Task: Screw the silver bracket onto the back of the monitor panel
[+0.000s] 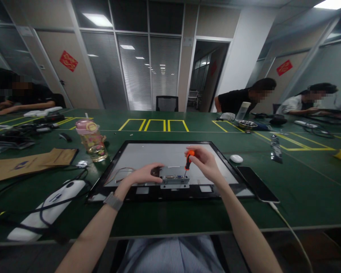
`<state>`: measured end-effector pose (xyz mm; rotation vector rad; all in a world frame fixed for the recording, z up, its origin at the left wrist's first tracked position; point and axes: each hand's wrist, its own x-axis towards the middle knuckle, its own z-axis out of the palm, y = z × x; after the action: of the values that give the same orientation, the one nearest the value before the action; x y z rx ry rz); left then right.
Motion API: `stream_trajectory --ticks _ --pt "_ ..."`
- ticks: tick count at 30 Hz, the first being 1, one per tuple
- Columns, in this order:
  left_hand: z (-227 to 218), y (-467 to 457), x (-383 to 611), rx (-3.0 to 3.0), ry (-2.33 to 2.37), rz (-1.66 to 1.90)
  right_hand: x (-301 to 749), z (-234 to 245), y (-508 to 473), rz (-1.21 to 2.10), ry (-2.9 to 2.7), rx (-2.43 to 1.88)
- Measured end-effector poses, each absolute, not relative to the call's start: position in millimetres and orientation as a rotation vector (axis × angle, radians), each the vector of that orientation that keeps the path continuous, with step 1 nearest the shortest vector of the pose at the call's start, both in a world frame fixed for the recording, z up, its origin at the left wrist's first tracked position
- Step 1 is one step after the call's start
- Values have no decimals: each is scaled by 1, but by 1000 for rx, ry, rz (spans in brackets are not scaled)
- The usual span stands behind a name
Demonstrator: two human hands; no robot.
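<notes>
In the head view, a flat display panel [147, 151] with a black frame lies on the table in front of me. Near its front edge sits a metal port bracket [174, 181] with video connectors on its face. My left hand [146, 173] grips the bracket's left end between thumb and fingers; the fingertips are partly hidden behind it. An orange-and-black screwdriver [190, 158] stands nearly upright in my right hand [206, 161], its handle pinched by the fingers. The shaft points down at the right part of the bracket. Thin wires [119, 170] run across the panel left of my left hand.
A white power strip [49, 210] with black cables lies at left, near a brown paper bag [31, 165] and a plastic drink cup [92, 140]. At right are a phone [257, 184] on a cable and a white earbud case [236, 158]. Other people sit around the table.
</notes>
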<state>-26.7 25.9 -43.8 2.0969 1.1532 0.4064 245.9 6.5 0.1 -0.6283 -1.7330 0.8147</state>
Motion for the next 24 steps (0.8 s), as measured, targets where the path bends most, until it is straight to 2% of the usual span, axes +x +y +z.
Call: stream_trajectory --ticks 3,9,11,17,24 --pt "-41 24 -26 2104 1153 404 246 3 4 829 -1781 -622" --pt "-44 27 -27 2107 1162 393 243 6 5 484 -1821 -756" --pt "-46 28 -28 2110 1156 398 243 5 6 502 -1783 -749" --pt "-44 27 -27 2114 1158 407 243 2 5 824 -1783 -615" --pt "-46 29 -28 2114 1153 395 243 0 10 531 -1798 -785"
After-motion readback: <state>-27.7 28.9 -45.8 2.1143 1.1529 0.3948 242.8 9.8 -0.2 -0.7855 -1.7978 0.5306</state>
